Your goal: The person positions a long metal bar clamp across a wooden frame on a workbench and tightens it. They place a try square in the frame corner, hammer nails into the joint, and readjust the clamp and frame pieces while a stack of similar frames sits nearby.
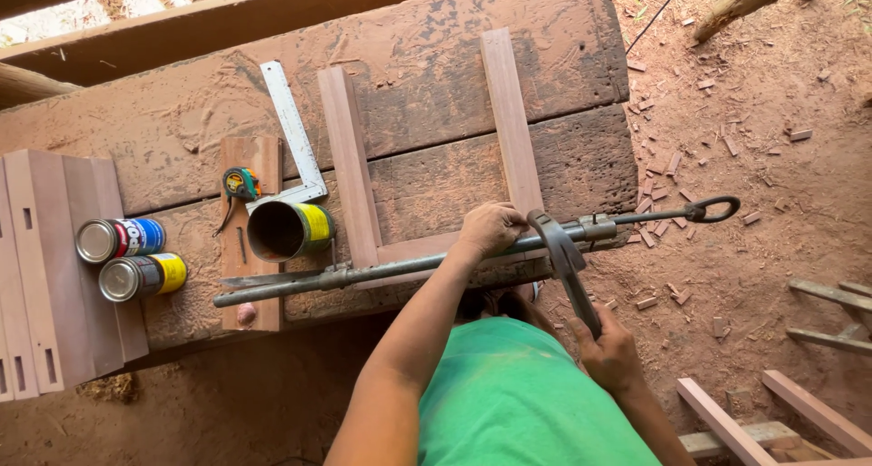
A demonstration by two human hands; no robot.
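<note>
A U-shaped wooden frame of two long slats and a short cross piece lies on the worn workbench. A long metal pipe clamp runs across the frame's near end. My left hand presses down on the frame's right corner and the clamp bar. My right hand grips the handle of a claw hammer, whose head rests by the clamp next to my left hand.
An open tin can, a tape measure and a steel square lie left of the frame. Two closed cans rest on stacked boards. Wood offcuts litter the dirt floor. More slats lie at lower right.
</note>
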